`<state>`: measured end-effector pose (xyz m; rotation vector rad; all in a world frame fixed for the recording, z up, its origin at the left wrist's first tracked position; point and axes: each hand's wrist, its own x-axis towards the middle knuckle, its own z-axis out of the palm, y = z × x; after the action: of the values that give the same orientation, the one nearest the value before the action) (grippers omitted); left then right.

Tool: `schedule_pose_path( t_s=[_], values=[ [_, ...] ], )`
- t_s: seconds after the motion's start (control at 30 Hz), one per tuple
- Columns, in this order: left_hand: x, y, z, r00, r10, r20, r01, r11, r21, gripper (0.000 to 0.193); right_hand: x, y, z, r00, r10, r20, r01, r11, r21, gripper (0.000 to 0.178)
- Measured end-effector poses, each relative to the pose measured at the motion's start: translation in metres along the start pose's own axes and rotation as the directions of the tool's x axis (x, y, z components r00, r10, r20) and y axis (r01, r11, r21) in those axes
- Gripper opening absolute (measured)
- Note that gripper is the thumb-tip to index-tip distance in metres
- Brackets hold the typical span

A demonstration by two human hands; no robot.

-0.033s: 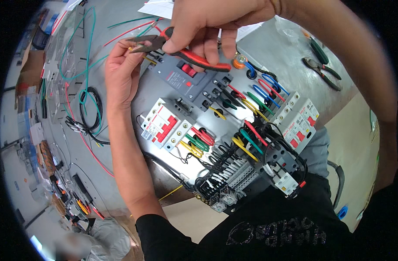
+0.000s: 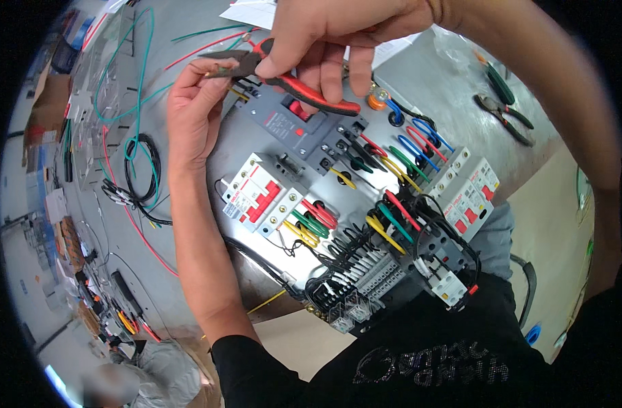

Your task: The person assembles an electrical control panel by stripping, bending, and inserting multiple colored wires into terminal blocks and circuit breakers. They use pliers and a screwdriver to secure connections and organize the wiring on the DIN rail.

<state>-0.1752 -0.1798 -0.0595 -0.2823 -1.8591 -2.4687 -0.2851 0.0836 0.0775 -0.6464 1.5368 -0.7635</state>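
High in the picture, my right hand (image 2: 324, 34) is closed round red-and-black-handled pliers (image 2: 311, 95). Their dark jaws point left, parted, beside the fingertips of my left hand (image 2: 194, 112). That hand is pinched on a small piece close to the jaws; fingers hide most of it, so its kind cannot be made out. Directly below the pliers is a large grey circuit breaker (image 2: 284, 126) with a red switch. It is mounted on a metal panel (image 2: 256, 251) that also carries a white breaker (image 2: 256, 197) with red levers, nearer my left forearm.
Two more white breakers (image 2: 471, 197), a terminal block (image 2: 375, 272) and coloured wires fill the panel's right and near parts. Cutting pliers (image 2: 505, 115) lie at the right. Loose green wire (image 2: 140, 75) and a black cable coil (image 2: 148, 170) lie left. Another person (image 2: 154, 374) is at lower left.
The plier jaws have turned slightly and shifted a little relative to my left fingertips. Both hands keep their grips, and the whole view has shifted slightly.
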Motion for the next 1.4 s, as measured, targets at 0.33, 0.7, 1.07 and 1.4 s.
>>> schedule_pose_path(
  t_s=[0.33,0.7,1.07,1.4],
  values=[
    [0.003,0.000,0.000,0.997,-0.019,0.078,0.021,1.000,-0.023,0.021,0.029,0.014,-0.014,0.937,0.059,0.345,-0.196,0.905,0.377,0.052],
    [0.003,-0.001,-0.001,0.998,-0.035,0.044,0.036,0.999,-0.014,0.019,0.035,0.016,-0.012,0.931,0.013,0.364,-0.192,0.866,0.461,0.042],
    [0.004,-0.002,0.004,0.999,0.009,0.053,-0.008,1.000,-0.020,0.014,0.027,0.014,-0.006,0.962,0.029,0.272,-0.095,0.969,0.229,0.029],
    [0.007,-0.005,0.005,0.999,0.016,0.040,-0.018,0.999,0.044,0.014,0.030,0.022,-0.011,0.949,-0.054,0.309,-0.059,0.936,0.347,0.020]
  ],
)
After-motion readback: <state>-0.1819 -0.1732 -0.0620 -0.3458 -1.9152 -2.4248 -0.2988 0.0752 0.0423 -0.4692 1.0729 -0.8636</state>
